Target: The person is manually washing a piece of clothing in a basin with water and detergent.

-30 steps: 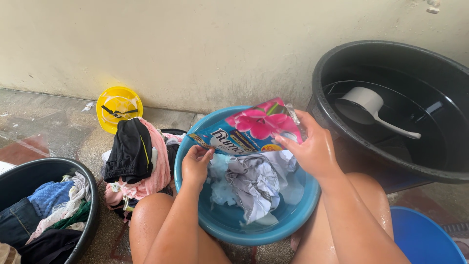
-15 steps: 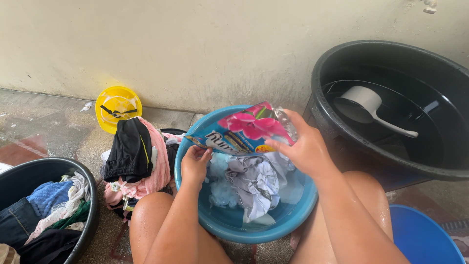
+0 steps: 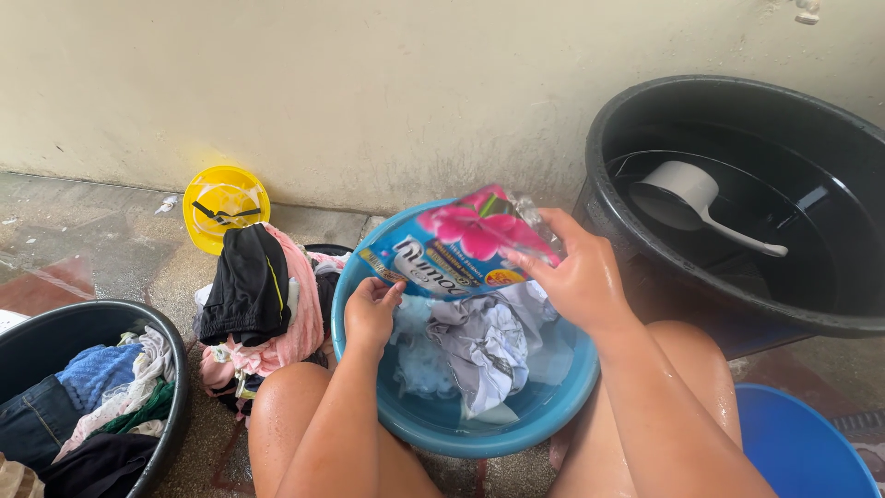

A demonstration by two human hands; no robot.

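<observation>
I hold a blue and pink softener pouch (image 3: 456, 245) with a flower picture over a blue basin (image 3: 433, 426). My right hand (image 3: 576, 277) grips its right end. My left hand (image 3: 371, 310) pinches its lower left corner, which tips down toward the basin. Grey and white wet clothes (image 3: 479, 346) lie in soapy water inside the basin, between my knees.
A large black tub (image 3: 645, 101) with water and a white dipper (image 3: 691, 198) stands at right. A pile of black and pink clothes (image 3: 258, 295) lies left of the basin, a yellow bowl (image 3: 224, 201) behind it. A black basin (image 3: 171, 360) of clothes sits lower left; a blue bucket (image 3: 797, 447) lower right.
The pouch has tilted a little, its left corner lower over the basin. Both hands keep their hold and have barely shifted.
</observation>
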